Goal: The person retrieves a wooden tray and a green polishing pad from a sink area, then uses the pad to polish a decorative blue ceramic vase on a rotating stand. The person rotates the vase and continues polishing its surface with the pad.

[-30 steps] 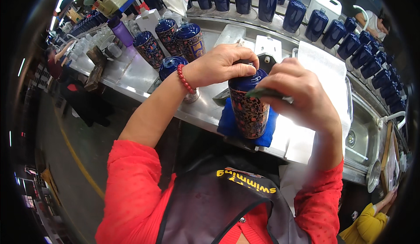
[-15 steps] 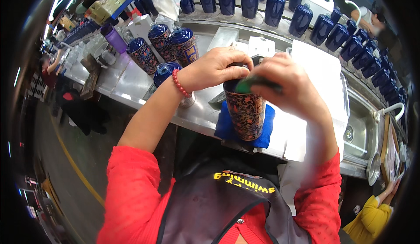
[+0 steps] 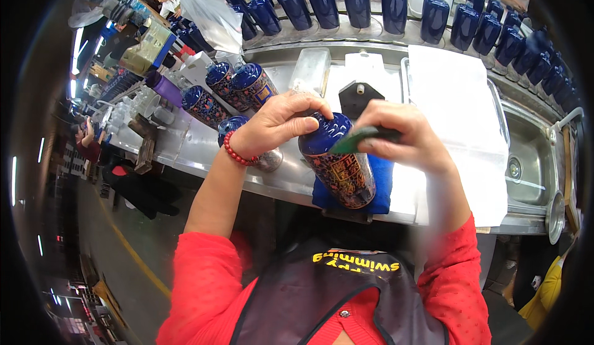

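Blue patterned bottle (image 3: 339,162) on blue pad (image 3: 377,187) at bench (image 3: 204,153) near edge, axis tilted. Left hand (image 3: 278,122) grasps its top; right hand (image 3: 402,138) pinches green scrubber (image 3: 356,141) against shoulder.

Both forearms rise from the lower edge in red sleeves toward the frame's centre. The left hand (image 3: 281,122), a red bead bracelet (image 3: 237,153) at its wrist, curls its fingers closed. The right hand (image 3: 405,136) pinches shut, knuckles upward.

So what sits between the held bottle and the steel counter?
Head view: a blue pad lies under the patterned blue bottle, on the steel counter.
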`<act>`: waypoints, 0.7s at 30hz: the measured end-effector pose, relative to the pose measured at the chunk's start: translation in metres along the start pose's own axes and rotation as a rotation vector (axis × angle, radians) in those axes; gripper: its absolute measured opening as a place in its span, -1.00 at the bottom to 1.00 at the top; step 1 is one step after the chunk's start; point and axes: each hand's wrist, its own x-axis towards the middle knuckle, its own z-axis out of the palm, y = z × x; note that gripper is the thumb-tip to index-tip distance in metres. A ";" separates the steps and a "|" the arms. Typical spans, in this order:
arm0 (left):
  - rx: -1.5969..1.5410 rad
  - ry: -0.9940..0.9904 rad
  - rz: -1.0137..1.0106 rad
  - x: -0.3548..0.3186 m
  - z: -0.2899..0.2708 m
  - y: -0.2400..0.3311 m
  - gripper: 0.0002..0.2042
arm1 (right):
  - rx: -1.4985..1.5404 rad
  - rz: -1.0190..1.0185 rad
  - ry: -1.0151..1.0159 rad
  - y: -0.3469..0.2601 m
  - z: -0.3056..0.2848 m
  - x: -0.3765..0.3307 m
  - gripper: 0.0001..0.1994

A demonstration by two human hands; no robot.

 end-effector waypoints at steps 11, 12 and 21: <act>-0.073 0.010 -0.030 -0.005 0.000 0.001 -0.77 | 0.121 0.310 0.483 0.020 0.017 -0.021 -0.81; -0.086 0.016 -0.036 -0.005 0.001 0.001 -0.77 | 0.398 0.268 0.415 0.020 0.018 -0.023 -0.80; -0.113 -0.012 -0.120 -0.008 -0.002 0.006 -0.75 | 0.512 0.328 0.263 0.022 0.022 -0.019 -0.76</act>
